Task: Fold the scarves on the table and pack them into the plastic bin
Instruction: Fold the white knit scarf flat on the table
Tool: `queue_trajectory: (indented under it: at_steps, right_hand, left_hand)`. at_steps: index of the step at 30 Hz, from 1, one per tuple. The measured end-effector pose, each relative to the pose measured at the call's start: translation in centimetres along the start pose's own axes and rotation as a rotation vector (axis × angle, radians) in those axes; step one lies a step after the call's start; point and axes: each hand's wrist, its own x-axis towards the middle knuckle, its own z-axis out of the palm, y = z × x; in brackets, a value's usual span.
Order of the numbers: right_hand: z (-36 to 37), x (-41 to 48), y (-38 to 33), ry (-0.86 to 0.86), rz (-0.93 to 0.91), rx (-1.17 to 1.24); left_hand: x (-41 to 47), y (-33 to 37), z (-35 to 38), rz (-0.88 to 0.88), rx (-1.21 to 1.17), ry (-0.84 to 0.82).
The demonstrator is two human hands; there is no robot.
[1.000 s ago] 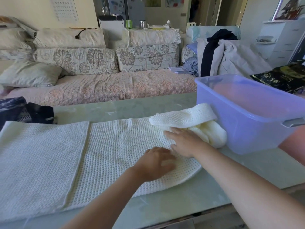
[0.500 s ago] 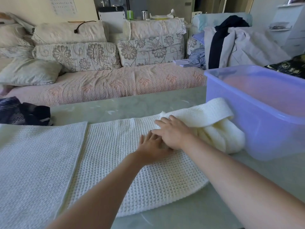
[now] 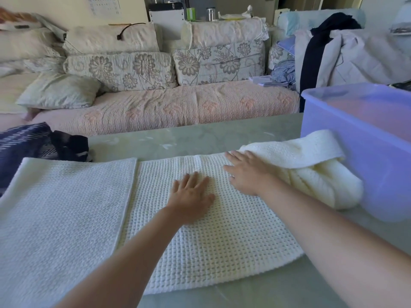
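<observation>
A long cream waffle-knit scarf lies spread across the table, its left end folded back over itself as a flat panel. Its right end is bunched in a loose heap against the purple plastic bin. My left hand lies flat on the middle of the scarf, fingers straight and spread. Just to its right, my right hand presses flat on the scarf at the foot of the bunched end. The bin looks to have nothing in it where I can see inside.
A dark blue patterned scarf lies crumpled at the table's far left edge. The grey-green tabletop shows beyond the scarf. A sofa with cushions and piled clothes stands behind the table.
Both hands have slid away from me across the scarf and moved apart, the left going flat to the left of the right. The view has shifted left, pushing the bin toward the right edge.
</observation>
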Motion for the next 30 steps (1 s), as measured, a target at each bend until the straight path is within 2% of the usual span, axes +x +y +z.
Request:
queue_trajectory:
  at_steps: [2,5,10,16,24,27,30]
  right_hand:
    - [0.3,0.4,-0.8,-0.091,0.102,0.040]
    - [-1.3,1.6,-2.5,-0.096,0.136,0.063]
    - [-5.9,3.4,-9.4,0.005,0.002,0.285]
    - [-9.9,5.6,-20.4,-0.081,-0.165,0.488]
    - [-14.3,12.6,-32.3,-0.113,-0.312,0.530]
    - [-15.6,15.7,-37.2,-0.066,-0.362,0.477]
    - [-16.5,18.7,-41.7,-0.008,-0.418,0.373]
  left_hand:
    - [-0.3,-0.4,-0.7,0.008,-0.044,0.025]
    - [-1.6,-1.8,-2.3,0.006,-0.049,0.114]
    - [-5.6,-7.2,-5.5,-0.048,-0.027,0.228]
    - [-11.8,-16.4,-8.4,-0.240,-0.046,0.223]
    - [-19.1,-26.9,-9.7,-0.477,-0.074,0.228]
    - [-21.6,-31.3,-9.6,-0.573,-0.050,0.213]
    - [-23.6,-34.6,-9.6,-0.669,-0.070,0.124]
